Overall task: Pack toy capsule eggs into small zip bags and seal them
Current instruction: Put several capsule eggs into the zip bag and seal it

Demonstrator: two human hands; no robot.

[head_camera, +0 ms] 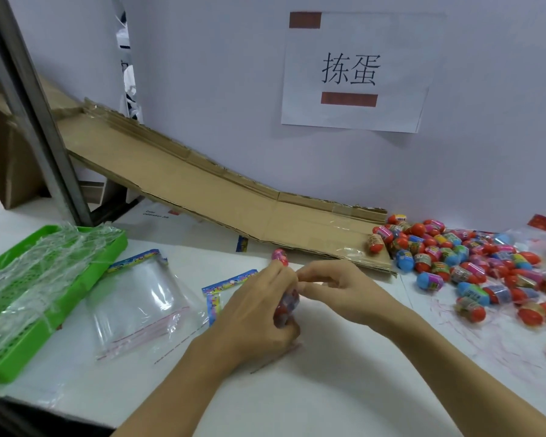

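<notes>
My left hand (256, 307) grips a small clear zip bag with capsule eggs (286, 305) inside it, held over the white table's middle. My right hand (338, 288) meets it from the right, fingertips pinching the bag's top edge. One pink-and-red egg (279, 256) shows just beyond my left fingers. A big pile of loose capsule eggs (473, 266), red, blue and pink, lies at the right. Empty zip bags (139, 304) with colourful header cards lie flat to the left of my hands.
A green plastic basket (29, 351) lined with crinkled clear film stands at the left edge. A cardboard ramp (221, 197) slopes down from upper left to the egg pile. A white wall with a paper sign (353, 70) closes off the back.
</notes>
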